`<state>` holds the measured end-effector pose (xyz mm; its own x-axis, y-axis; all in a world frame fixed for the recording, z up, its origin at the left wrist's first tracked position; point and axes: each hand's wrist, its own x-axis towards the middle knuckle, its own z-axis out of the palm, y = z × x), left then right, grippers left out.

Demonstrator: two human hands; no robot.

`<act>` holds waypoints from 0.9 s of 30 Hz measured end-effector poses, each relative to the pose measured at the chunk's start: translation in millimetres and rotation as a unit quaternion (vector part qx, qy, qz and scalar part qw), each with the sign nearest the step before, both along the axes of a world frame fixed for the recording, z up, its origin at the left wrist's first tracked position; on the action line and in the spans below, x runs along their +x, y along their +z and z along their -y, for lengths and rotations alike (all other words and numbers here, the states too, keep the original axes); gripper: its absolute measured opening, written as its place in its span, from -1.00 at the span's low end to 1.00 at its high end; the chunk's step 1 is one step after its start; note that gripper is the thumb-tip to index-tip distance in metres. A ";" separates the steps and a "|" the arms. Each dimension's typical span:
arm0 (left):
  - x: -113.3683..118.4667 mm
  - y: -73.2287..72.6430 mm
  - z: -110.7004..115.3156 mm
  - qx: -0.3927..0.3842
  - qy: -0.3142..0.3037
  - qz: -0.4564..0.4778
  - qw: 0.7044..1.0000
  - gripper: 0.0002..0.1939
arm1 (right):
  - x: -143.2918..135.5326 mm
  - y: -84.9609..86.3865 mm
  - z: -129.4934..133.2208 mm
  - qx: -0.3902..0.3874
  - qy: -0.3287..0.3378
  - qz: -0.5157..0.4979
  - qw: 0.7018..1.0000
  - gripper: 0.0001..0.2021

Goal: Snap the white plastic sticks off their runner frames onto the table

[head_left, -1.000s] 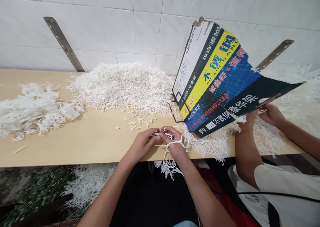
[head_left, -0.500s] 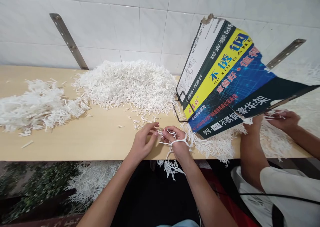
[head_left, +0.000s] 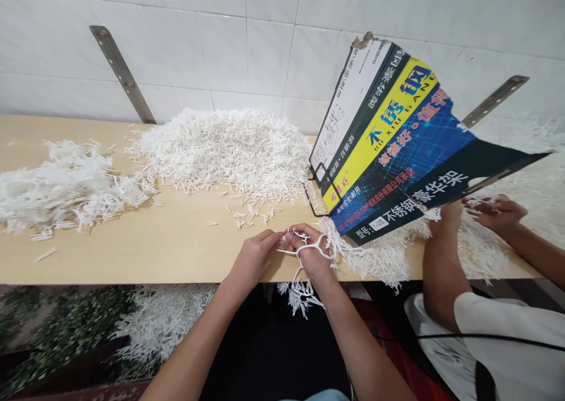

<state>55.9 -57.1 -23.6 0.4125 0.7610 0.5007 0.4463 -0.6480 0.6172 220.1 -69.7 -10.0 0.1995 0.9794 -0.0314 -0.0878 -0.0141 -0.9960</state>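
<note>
2 hands (head_left: 314, 261) apparently pinch a white sprig (head_left: 312, 246).

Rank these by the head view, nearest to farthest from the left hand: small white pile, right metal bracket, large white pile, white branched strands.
1. White branched strands, in the right hand, beside the left hand.
2. Large white pile, straight ahead.
3. Small white pile, off to the left.
4. Right metal bracket, at the back, far right.

one surface (head_left: 132, 254) holds one cardboard panel (head_left: 388, 148) and, left of it, two white heaps (head_left: 229, 151) (head_left: 62, 186). four hands (head_left: 255, 252) (head_left: 315, 265) (head_left: 448, 224) (head_left: 505, 214) show, two a co-worker's (head_left: 507, 330).
</note>
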 end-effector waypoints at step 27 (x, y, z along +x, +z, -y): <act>-11.4 13.2 -15.3 -0.030 0.139 0.030 0.989 -0.47 | -3.6 1.4 14.7 0.033 -0.010 -0.126 0.991 -0.80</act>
